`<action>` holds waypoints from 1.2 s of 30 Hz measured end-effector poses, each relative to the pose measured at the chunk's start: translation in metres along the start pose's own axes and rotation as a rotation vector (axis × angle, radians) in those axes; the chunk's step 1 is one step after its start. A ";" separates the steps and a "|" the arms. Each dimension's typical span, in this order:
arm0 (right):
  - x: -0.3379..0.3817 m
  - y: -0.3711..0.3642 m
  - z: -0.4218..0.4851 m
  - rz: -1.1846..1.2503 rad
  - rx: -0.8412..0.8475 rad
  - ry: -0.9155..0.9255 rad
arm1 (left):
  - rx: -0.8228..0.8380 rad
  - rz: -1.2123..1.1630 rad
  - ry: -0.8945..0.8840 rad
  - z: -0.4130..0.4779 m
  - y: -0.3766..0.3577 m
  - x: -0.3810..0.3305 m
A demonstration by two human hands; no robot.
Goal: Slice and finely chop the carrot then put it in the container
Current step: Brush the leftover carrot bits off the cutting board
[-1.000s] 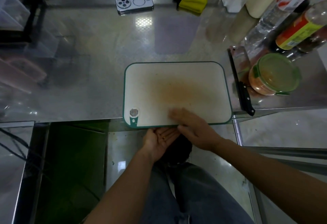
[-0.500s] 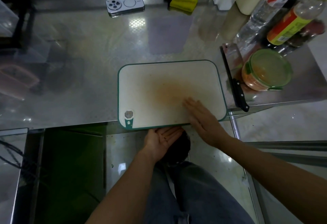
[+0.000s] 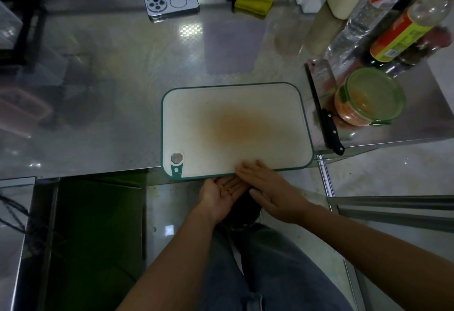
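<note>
Carrot (image 3: 348,114), finely chopped, is showing orange through the wall of the container (image 3: 375,89), which is standing with its green lid on at the right of the counter (image 3: 122,89), just beside the knife (image 3: 330,126). The left hand (image 3: 218,194) is lying palm up below the near edge of the cutting board (image 3: 270,114), its grip apart and cupped, a few tiny specks on it. The right hand (image 3: 272,190) is resting flat, grip apart, fingertips touching that edge.
</note>
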State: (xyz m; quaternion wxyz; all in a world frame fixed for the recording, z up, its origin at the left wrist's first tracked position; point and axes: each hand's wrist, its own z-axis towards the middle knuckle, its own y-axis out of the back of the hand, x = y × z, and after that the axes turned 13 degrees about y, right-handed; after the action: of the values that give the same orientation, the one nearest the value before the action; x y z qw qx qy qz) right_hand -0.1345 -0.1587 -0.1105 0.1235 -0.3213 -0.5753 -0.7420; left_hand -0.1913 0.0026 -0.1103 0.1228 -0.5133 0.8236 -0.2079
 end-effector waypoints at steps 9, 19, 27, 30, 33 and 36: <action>0.006 0.008 0.006 0.169 -0.088 0.001 | -0.008 0.001 -0.011 -0.002 -0.003 0.001; 0.003 0.015 0.018 0.239 -0.170 -0.055 | 0.012 -0.016 -0.030 -0.003 -0.001 0.001; -0.012 0.020 0.048 0.190 -0.084 -0.015 | -0.004 -0.015 -0.029 -0.007 0.003 -0.001; -0.019 0.022 0.059 0.179 -0.058 0.018 | 0.005 -0.005 -0.038 -0.012 0.006 -0.002; -0.028 0.030 0.077 0.173 -0.156 0.009 | 0.000 -0.007 -0.039 -0.013 0.009 -0.004; -0.047 0.034 0.102 0.102 -0.167 -0.091 | -0.006 -0.002 -0.040 -0.014 0.012 -0.008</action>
State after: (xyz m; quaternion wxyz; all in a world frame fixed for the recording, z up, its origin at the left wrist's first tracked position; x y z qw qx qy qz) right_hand -0.0458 -0.0828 -0.0997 0.1075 -0.3924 -0.4993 -0.7650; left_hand -0.2032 0.0177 -0.1038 0.1374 -0.5184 0.8212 -0.1951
